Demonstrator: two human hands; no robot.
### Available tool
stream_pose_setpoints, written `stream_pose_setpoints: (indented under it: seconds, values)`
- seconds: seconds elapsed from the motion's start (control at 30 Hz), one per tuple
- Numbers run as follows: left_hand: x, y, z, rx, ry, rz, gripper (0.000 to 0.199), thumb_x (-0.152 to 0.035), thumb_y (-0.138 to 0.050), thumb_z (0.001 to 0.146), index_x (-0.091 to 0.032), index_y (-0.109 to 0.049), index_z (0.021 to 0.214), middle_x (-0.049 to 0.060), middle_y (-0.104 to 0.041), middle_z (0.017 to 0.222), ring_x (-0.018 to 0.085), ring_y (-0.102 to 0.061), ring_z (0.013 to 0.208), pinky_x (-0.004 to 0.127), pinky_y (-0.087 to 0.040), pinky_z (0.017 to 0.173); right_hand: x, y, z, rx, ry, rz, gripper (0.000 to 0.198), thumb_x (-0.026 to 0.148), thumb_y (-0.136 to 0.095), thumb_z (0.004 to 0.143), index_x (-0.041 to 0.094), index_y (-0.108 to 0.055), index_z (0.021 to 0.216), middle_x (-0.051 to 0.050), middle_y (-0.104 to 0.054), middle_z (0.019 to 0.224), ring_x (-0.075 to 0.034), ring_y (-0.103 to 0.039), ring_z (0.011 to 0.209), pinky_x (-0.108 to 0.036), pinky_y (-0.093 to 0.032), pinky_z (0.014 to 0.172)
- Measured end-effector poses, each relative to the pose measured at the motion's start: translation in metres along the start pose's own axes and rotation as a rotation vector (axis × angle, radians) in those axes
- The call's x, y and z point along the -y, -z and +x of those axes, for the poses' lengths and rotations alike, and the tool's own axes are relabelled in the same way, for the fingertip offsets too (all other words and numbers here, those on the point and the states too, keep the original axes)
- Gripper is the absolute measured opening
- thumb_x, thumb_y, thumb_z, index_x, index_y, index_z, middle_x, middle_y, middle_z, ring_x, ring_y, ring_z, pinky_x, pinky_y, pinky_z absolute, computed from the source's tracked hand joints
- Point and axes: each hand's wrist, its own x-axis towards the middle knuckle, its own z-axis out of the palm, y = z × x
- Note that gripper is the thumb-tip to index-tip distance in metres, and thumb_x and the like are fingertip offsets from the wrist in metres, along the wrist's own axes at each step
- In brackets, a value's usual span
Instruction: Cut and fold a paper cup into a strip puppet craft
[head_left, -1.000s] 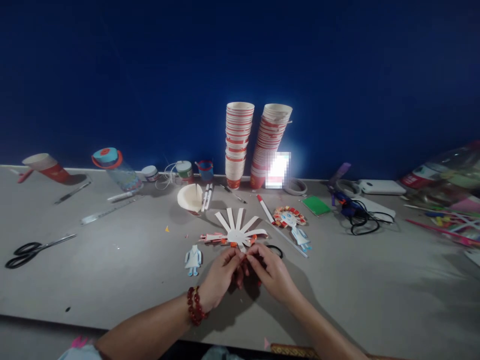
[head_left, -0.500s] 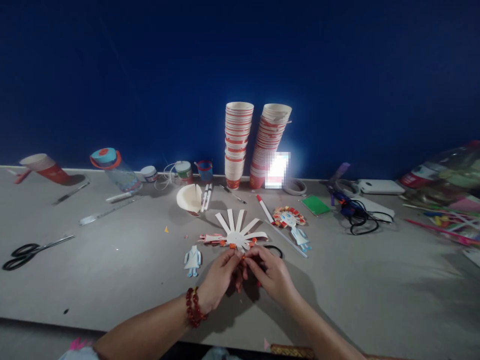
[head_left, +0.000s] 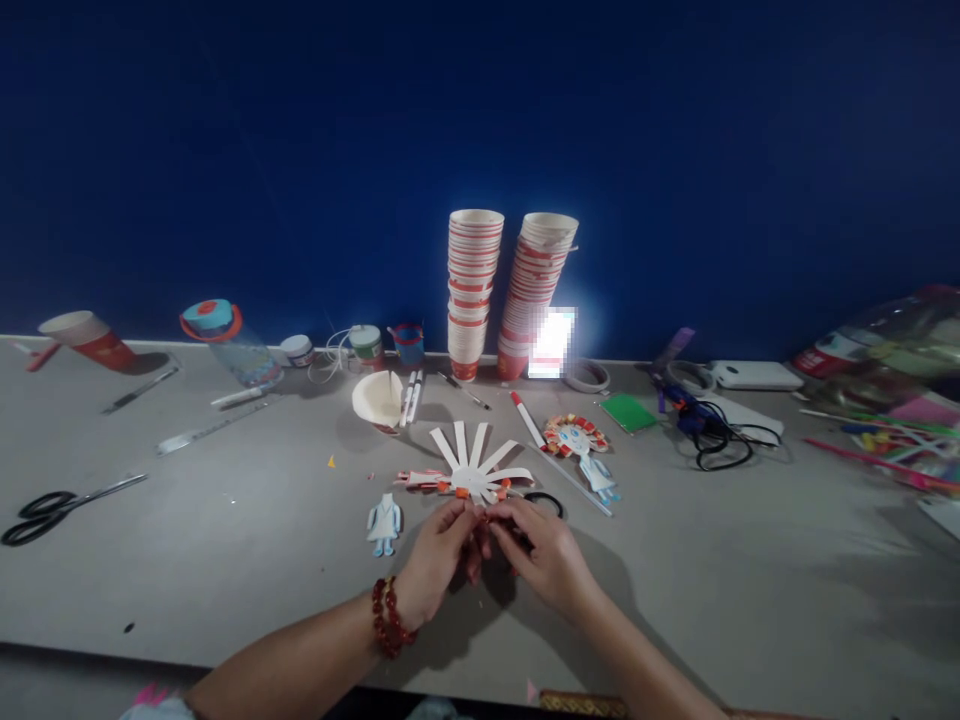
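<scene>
A: Where to look first?

B: Straight at the strip-cut paper cup, fanned out on the near side of the upright cup stack.

A: And beyond that, coming nearer from the stack?

B: Pinching, with left hand and right hand alike! Closed down to finger and thumb, tips meeting, apparently around one strip's end. Hard to see exactly how, behind those knuckles.

A: Looks like curling, judging by the orange rolls on the cup.

B: Seems so! Best to start at the very tip, steady with the left, turn with the right. Press lightly, roll square, match the neighbours for tightness.

A: Anything to watch?

B: Avoid tugging sideways, for fear of a tear near the centre. Leave the straight strips, pointing toward the stack, uncreased. And mind the paper figure, near and left of the stack!
</scene>
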Motion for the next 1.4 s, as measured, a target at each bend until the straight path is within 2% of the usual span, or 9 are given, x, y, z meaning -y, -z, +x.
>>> stream_pose_setpoints:
  seconds: [0.3, 0.47, 0.67, 0.9, 1.0, 1.17, 1.3, 1.4]
  values:
    - [0.001, 0.001, 0.0, 0.022, 0.071, -0.092, 0.038, -0.055, -0.063, 0.079, -0.018, -0.054, 0.08, -0.003, -0.058, 0.064, 0.007, -0.043, 0.041, 0.022, -0.032, 0.04, 0.002, -0.004, 0.001, 0.012, -0.026, -0.195, 0.019, 0.024, -0.04, 0.1, 0.021, -0.058, 0.092, -0.006, -0.07, 0.082, -0.02, -0.066, 0.071, -0.029, -0.047, 0.067]
    - [0.003, 0.002, 0.0, -0.009, 0.07, -0.099, 0.037, -0.052, -0.067, 0.075, -0.019, -0.051, 0.078, -0.007, -0.054, 0.06, 0.005, -0.041, 0.038, 0.02, -0.025, 0.038, 0.002, -0.005, 0.001, 0.043, -0.044, -0.251, 0.021, 0.025, -0.037, 0.101, 0.021, -0.054, 0.09, -0.005, -0.069, 0.08, -0.018, -0.065, 0.067, -0.027, -0.044, 0.062]
    - [0.0, -0.001, 0.0, -0.028, 0.078, -0.095, 0.042, -0.055, -0.07, 0.071, -0.02, -0.049, 0.077, -0.007, -0.055, 0.06, 0.004, -0.041, 0.036, 0.02, -0.024, 0.037, 0.004, -0.006, 0.001, 0.071, -0.086, -0.231, 0.021, 0.026, -0.036, 0.101, 0.021, -0.053, 0.09, -0.003, -0.069, 0.073, -0.017, -0.064, 0.062, -0.026, -0.04, 0.059]
    - [0.003, -0.001, 0.001, -0.061, 0.01, 0.002, 0.04, -0.056, -0.067, 0.074, -0.02, -0.05, 0.073, -0.008, -0.052, 0.05, 0.007, -0.043, 0.036, 0.021, -0.026, 0.038, 0.008, -0.006, 0.002, 0.067, -0.259, -0.089, 0.016, 0.029, -0.042, 0.099, 0.023, -0.051, 0.087, 0.001, -0.068, 0.067, -0.016, -0.063, 0.058, -0.024, -0.041, 0.056]
    - [0.003, -0.001, 0.001, -0.055, 0.012, -0.005, 0.038, -0.052, -0.068, 0.074, -0.02, -0.05, 0.072, -0.008, -0.052, 0.051, 0.006, -0.042, 0.036, 0.021, -0.025, 0.038, 0.006, -0.006, 0.0, 0.039, -0.207, -0.112, 0.015, 0.028, -0.042, 0.099, 0.022, -0.053, 0.089, 0.001, -0.068, 0.067, -0.016, -0.063, 0.058, -0.024, -0.042, 0.058]
    - [0.003, 0.0, 0.001, -0.07, 0.013, -0.046, 0.041, -0.057, -0.067, 0.074, -0.019, -0.052, 0.076, -0.006, -0.058, 0.06, 0.005, -0.041, 0.036, 0.02, -0.026, 0.038, 0.0, -0.007, -0.004, 0.014, -0.008, -0.258, 0.02, 0.026, -0.044, 0.099, 0.021, -0.063, 0.094, -0.004, -0.072, 0.075, -0.018, -0.067, 0.069, -0.026, -0.044, 0.064]
    - [0.002, 0.001, 0.001, -0.043, 0.02, -0.046, 0.041, -0.058, -0.066, 0.075, -0.019, -0.052, 0.076, -0.005, -0.058, 0.059, 0.006, -0.042, 0.036, 0.021, -0.024, 0.037, -0.003, -0.007, -0.004, 0.015, 0.01, -0.312, 0.023, 0.025, -0.044, 0.1, 0.021, -0.066, 0.095, -0.006, -0.072, 0.076, -0.019, -0.068, 0.07, -0.026, -0.045, 0.065]
    - [0.003, 0.001, 0.001, -0.033, 0.023, -0.053, 0.04, -0.057, -0.066, 0.076, -0.02, -0.052, 0.077, -0.007, -0.054, 0.056, 0.006, -0.042, 0.037, 0.021, -0.027, 0.039, -0.004, -0.006, -0.004, 0.002, 0.048, -0.37, 0.024, 0.024, -0.043, 0.1, 0.02, -0.066, 0.096, -0.008, -0.073, 0.076, -0.02, -0.068, 0.069, -0.026, -0.044, 0.064]
